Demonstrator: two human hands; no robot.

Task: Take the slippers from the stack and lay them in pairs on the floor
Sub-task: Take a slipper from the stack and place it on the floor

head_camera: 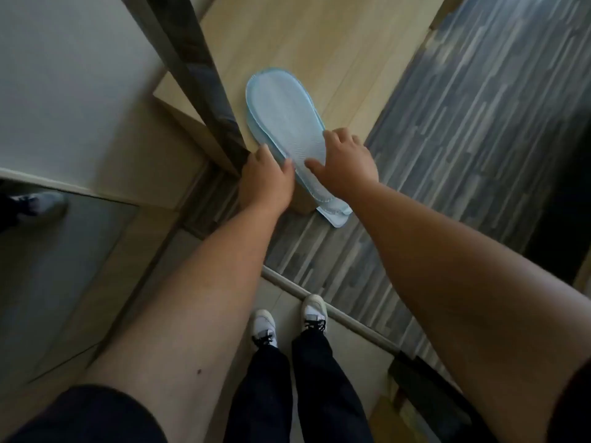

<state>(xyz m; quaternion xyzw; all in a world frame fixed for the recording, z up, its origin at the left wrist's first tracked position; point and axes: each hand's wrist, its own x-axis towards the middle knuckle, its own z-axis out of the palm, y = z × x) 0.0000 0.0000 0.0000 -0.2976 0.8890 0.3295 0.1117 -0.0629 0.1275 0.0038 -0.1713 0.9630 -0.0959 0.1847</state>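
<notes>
A stack of thin light-blue slippers (283, 116) lies sole up on a pale wooden shelf (319, 43), its heel end hanging over the shelf's front edge. My left hand (267, 179) pinches the stack's left edge between thumb and fingers. Resting on the top slipper's right side is my right hand (347, 161), fingers spread and touching the sole. How many slippers the stack holds is hidden.
A dark slanted post (198, 78) runs along the shelf's left side, touching my left hand. Grey striped flooring (479, 123) lies to the right, with a metal threshold strip (332, 310) below. My feet in white sneakers (287, 318) stand on pale tiles.
</notes>
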